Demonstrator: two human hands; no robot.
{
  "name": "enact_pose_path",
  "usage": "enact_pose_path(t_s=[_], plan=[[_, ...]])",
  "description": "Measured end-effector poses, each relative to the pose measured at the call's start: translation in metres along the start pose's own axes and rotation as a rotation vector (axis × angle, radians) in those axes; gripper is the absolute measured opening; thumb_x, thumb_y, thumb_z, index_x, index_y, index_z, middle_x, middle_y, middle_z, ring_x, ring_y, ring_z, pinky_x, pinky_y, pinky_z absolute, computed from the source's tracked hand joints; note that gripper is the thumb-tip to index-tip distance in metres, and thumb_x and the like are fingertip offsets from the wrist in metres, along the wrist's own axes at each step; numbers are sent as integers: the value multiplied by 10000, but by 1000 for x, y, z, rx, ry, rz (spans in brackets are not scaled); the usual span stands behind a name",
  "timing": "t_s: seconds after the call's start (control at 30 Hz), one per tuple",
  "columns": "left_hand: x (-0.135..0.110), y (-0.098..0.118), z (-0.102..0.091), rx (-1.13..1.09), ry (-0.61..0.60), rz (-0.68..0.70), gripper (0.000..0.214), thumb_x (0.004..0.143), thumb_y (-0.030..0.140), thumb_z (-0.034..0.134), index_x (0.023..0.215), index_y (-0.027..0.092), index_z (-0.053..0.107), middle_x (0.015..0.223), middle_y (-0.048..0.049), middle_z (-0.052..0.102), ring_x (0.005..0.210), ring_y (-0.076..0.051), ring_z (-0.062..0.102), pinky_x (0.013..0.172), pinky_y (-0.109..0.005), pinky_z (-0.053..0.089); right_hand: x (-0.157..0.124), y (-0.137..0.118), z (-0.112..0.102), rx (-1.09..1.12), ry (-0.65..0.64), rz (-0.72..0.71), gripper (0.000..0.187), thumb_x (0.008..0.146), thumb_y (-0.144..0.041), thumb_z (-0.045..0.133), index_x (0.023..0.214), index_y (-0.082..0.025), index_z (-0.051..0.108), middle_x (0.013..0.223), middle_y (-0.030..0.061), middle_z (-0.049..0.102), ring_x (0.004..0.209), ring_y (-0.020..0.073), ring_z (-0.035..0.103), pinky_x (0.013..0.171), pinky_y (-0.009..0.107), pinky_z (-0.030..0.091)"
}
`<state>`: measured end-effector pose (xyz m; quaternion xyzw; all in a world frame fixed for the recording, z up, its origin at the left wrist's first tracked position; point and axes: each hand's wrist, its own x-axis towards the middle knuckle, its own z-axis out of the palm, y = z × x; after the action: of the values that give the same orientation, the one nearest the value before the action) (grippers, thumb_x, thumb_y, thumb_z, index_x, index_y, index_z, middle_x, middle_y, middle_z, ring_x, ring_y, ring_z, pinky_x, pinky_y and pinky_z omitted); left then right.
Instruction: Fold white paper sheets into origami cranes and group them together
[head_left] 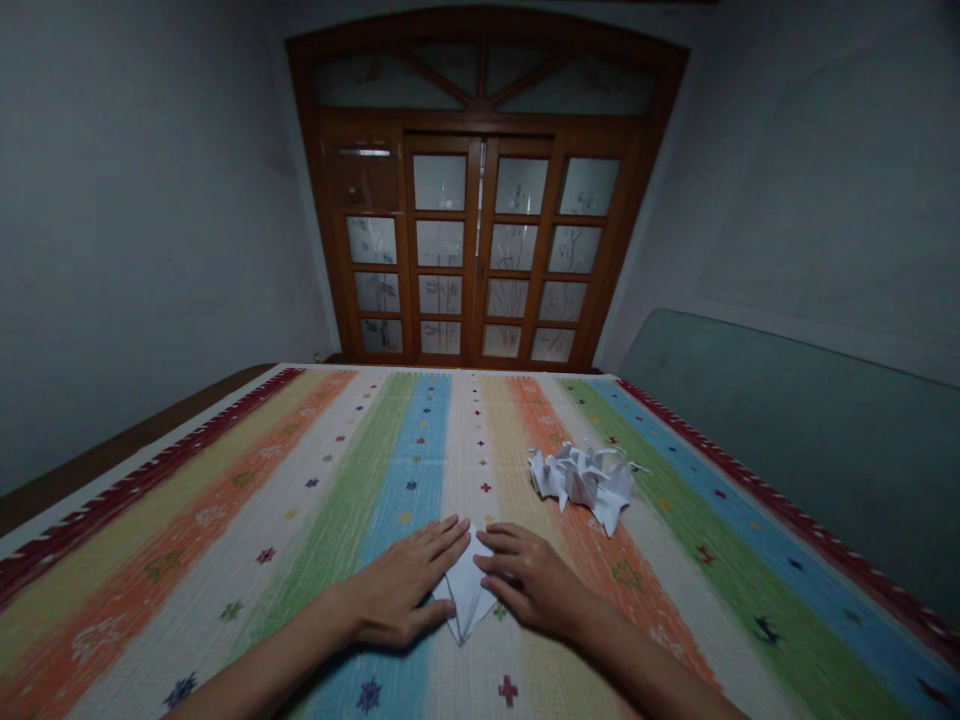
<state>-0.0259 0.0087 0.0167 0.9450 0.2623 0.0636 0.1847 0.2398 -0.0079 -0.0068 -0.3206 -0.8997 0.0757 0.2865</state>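
A folded white paper (466,590), pointed toward me, lies on the striped mat (225,540). My left hand (405,585) lies flat on its left side with fingers stretched out. My right hand (529,580) presses on its right side, fingers bent and fingertips on the fold. Both hands touch the paper and hide part of it.
A pile of folded white paper figures (589,478) lies on the mat beyond my right hand. A wooden glazed door (480,240) stands at the far end. A green padded panel (795,440) runs along the right wall. Bare floor (112,455) shows at the left.
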Motion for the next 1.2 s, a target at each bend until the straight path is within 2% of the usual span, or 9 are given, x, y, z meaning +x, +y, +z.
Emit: enact_pose_path(t_s=[0.13,0.23,0.4,0.53,0.73,1.0,1.2], plan=[[-2,3,0,-5,-11,-3,848,961,586,526,1611,223,121,1665,-136,115,1529,-339,159,1232,-532,218,0,1,-3,56,25,-52,191,900,-181,637,1040,-203,764,1142,126,728,1106,263,633,980,419,527],[-3,2,6,10,12,-9,860,953,577,553,1611,230,120,1665,-137,133,1526,-329,187,1227,-516,245,0,0,-5,77,20,-73,166,901,-168,634,1011,-193,756,1069,126,712,1023,241,635,874,365,548],[-4,0,11,18,23,-18,878,946,612,543,1611,244,104,1667,-134,125,1525,-328,193,1225,-510,251,-2,-5,-4,60,-21,-132,148,877,-169,648,997,-190,733,956,101,673,843,196,631,742,295,521],[-4,0,9,-6,51,19,906,930,640,549,1611,255,93,1666,-137,131,1521,-341,200,1225,-517,244,-1,-8,-5,78,-29,-172,166,831,-167,653,970,-199,739,950,95,670,822,200,625,698,294,501],[-2,2,6,-5,21,5,841,938,606,565,1603,298,153,1668,-106,153,1522,-345,195,1220,-531,248,0,-10,-5,92,-67,-200,212,817,-205,654,1011,-221,737,964,83,661,864,217,616,746,338,496],[-1,-5,16,46,62,-29,857,938,613,554,1607,262,149,1669,-130,141,1523,-347,190,1221,-527,242,0,-13,0,68,-130,-232,279,860,-359,665,1097,-219,706,1015,95,652,913,244,610,798,384,498],[1,-10,23,88,186,-172,839,940,623,542,1596,220,209,1652,-183,198,1520,-366,190,1211,-574,226,1,-10,2,76,-97,-159,349,857,-409,698,1127,-188,685,1134,139,656,1018,272,629,863,405,522]])
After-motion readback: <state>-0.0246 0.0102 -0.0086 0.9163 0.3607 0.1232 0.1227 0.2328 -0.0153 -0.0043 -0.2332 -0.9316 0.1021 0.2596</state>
